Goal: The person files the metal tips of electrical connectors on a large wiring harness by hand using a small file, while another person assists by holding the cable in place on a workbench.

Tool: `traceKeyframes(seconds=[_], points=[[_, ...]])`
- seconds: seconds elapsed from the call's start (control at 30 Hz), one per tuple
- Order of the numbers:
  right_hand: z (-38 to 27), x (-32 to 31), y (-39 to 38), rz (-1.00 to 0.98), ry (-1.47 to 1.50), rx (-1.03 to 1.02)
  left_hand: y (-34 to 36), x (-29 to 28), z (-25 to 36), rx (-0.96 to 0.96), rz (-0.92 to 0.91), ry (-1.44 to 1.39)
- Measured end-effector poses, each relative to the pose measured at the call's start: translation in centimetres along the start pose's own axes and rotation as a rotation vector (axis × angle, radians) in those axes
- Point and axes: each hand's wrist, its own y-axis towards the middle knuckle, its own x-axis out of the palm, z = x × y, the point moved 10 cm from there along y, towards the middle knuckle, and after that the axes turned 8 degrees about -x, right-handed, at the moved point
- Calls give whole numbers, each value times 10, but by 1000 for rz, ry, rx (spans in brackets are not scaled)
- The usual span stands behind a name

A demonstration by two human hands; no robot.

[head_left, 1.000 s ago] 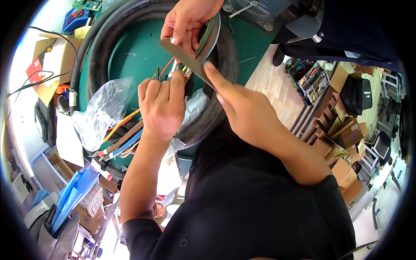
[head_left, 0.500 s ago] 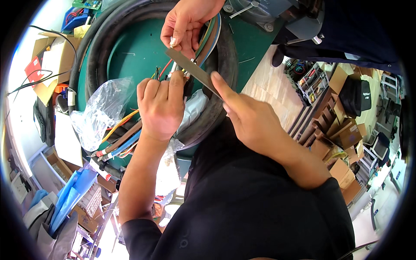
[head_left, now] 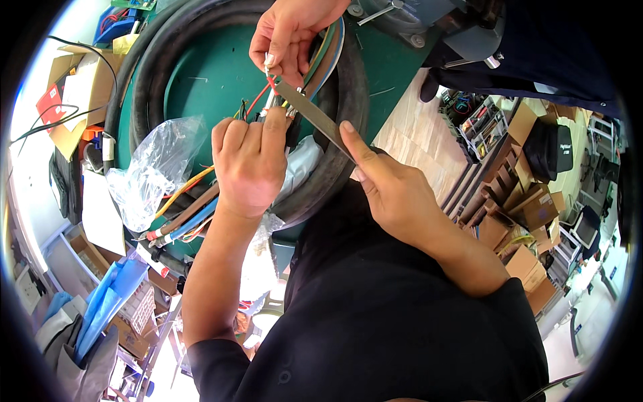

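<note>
My right hand (head_left: pixel 398 191) is closed around the rear of a flat metal file (head_left: pixel 311 114), thumb along its top. The file slants up and left, its tip beside a red wire (head_left: pixel 272 83). Another person's hand (head_left: pixel 288 40) comes in from the top and pinches the metal end of that wire. My left hand (head_left: pixel 248 164) is a fist around a dark part with silvery metal ends (head_left: pixel 292 119), mostly hidden by my fingers. Green, brown and blue-white wires (head_left: pixel 327 63) run up past the other person's hand.
A thick black cable (head_left: pixel 147 100) lies coiled on the green tabletop (head_left: pixel 201 74). A clear plastic bag (head_left: pixel 157 167) and brown and blue cable ends (head_left: pixel 184 218) lie left of my hand. A grey vise (head_left: pixel 402 23) stands at the top. Cardboard boxes (head_left: pixel 536 201) are at right.
The file has drawn back down and right with my right hand, showing more of the red wire by its tip. My left hand has hardly moved.
</note>
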Motion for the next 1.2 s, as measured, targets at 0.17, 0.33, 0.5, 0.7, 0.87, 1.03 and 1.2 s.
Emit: traceKeyframes(seconds=[0.17,0.33,0.5,0.7,0.87,1.03,1.2], points=[[-1,12,37,-15,5,-7,3,-1,1,-15,-33,-23],[-4,-1,12,16,-13,-30,-1,-1,-2,-22,-7,1],[5,15,8,-75,49,69,3,-1,2,0,-4,-5],[-5,-5,41,21,13,3,-1,-3,0,-6,2,-1],[9,-18,-1,104,81,3,9,4,-19,-333,-180,-207],[17,-8,-7,108,84,5,6,20,-38,-752,-607,-538],[15,-1,-5,43,111,31,-9,41,-40,-970,-1025,-847]])
